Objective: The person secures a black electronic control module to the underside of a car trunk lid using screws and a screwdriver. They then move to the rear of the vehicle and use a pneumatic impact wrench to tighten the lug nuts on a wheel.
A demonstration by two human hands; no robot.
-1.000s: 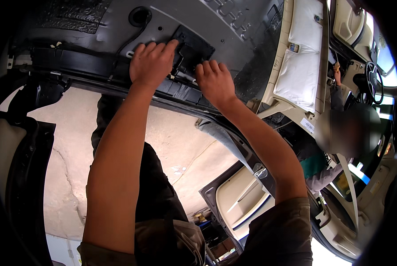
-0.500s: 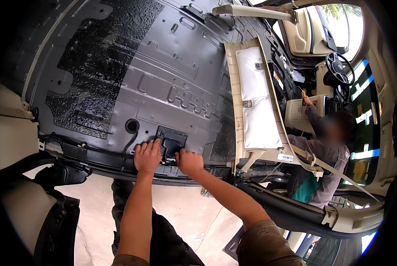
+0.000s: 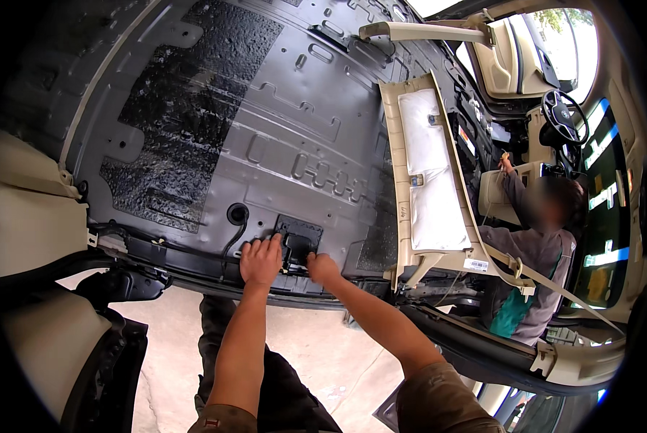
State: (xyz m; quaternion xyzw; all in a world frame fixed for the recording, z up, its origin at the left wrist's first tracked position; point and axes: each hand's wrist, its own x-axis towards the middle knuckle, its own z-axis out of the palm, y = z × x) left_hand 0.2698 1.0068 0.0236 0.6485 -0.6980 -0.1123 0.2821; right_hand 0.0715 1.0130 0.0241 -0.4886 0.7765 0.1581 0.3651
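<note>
View pulled back; left hand (image 3: 261,261) and right hand (image 3: 322,268) flank black bracket (image 3: 297,238).

Two hands (image 3: 261,261) (image 3: 322,268), one black bracket (image 3: 298,237), one steering wheel (image 3: 565,117), one co-worker (image 3: 533,274).

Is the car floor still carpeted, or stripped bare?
Stripped bare: the car floor shows grey ribbed metal with black pads, no carpet. Both hands rest on a small black box at its edge.

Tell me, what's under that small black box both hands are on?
The black box sits on the grey metal floor panel. Left hand and right hand cover its lower edge, so what lies beneath is hidden.
</note>
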